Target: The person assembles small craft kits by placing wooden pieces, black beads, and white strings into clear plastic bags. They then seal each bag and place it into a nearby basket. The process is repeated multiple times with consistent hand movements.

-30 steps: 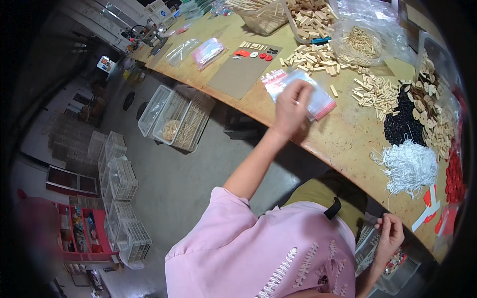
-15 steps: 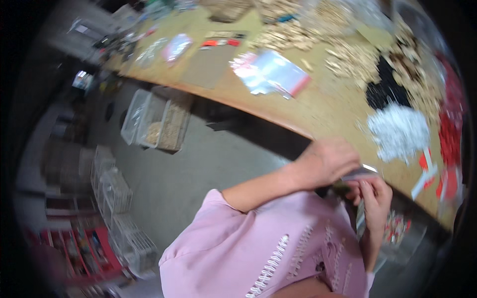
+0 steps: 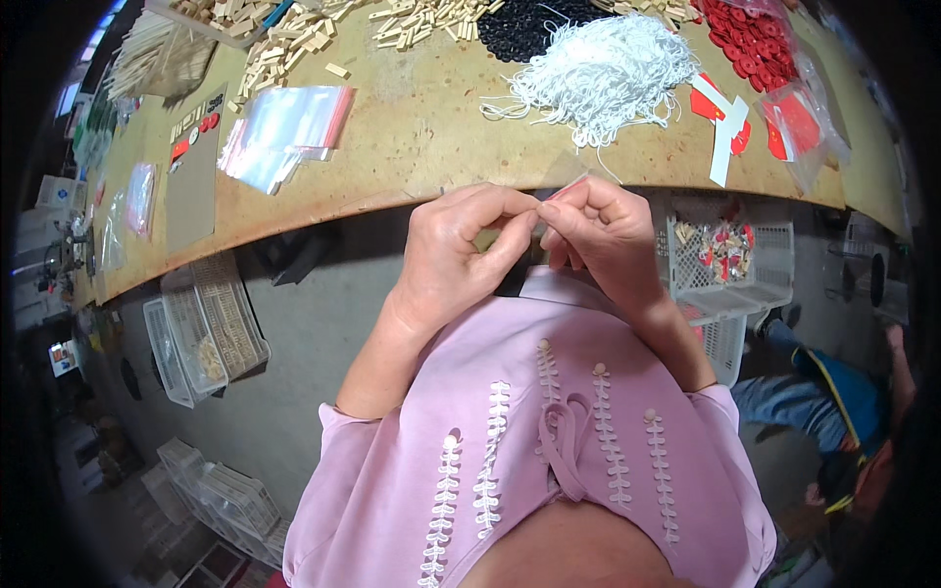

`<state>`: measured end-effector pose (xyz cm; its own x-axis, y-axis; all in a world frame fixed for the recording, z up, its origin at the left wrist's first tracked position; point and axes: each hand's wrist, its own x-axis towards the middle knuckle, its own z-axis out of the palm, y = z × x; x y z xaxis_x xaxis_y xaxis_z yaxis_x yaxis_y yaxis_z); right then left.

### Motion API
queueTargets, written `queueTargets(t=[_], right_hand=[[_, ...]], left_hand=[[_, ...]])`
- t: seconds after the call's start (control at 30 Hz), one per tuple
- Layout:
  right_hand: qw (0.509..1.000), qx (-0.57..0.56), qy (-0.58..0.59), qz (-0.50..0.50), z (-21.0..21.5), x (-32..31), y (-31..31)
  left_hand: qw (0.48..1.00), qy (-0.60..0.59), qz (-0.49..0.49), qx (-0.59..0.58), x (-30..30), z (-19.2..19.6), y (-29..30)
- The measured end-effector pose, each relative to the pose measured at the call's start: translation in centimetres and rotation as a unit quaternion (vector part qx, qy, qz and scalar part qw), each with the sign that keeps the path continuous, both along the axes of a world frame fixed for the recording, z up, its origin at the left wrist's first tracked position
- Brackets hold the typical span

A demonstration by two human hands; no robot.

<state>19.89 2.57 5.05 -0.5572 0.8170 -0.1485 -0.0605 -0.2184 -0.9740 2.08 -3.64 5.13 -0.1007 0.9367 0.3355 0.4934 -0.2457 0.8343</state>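
At the near edge of the table, both hands meet in front of my chest. My right hand (image 3: 610, 235) is closed in a pinch on a small clear plastic bag (image 3: 564, 171) with a red edge strip; the bag's film sticks up past the fingers. My left hand (image 3: 459, 240) is also closed, thumb and forefinger pressed together at the same edge of the bag. What lies inside the bag is hidden by the fingers. Beyond the hands is a heap of white cord (image 3: 613, 73). To the left is a stack of clear bags (image 3: 284, 132) with red edges.
Wooden blocks (image 3: 284, 49), black pieces (image 3: 529, 27) and red discs (image 3: 750, 44) lie along the far side. Red and white pieces (image 3: 723, 122) sit at the right. A grey card (image 3: 194, 191) holds small parts. Crates (image 3: 730, 257) stand below; another person (image 3: 814, 392) is at right.
The view has swung to the right and straightened. My hands have come closer together, and the left one now pinches at the bag's edge beside the right.
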Motion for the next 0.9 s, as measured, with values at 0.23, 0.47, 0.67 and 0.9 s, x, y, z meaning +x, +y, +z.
queueTargets(t=[0.23,0.47,0.67,0.9], right_hand=[[0.992,0.066,-0.097,0.038,-0.5,0.0,-0.7],[0.993,-0.109,-0.028,0.047,-1.0,0.7,0.8],[0.966,0.255,-0.038,-0.007,0.5,-0.8,-0.1],[0.849,0.475,-0.143,0.183,2.5,-1.5,2.0]], left_hand=[[0.991,0.051,0.116,-0.035,0.4,-0.6,-0.3],[0.978,0.171,-0.058,0.109,-1.5,-0.5,-0.5],[0.97,0.203,-0.082,0.104,-3.8,-0.2,-2.2],[0.976,0.18,-0.124,0.006,-8.4,2.6,-2.7]])
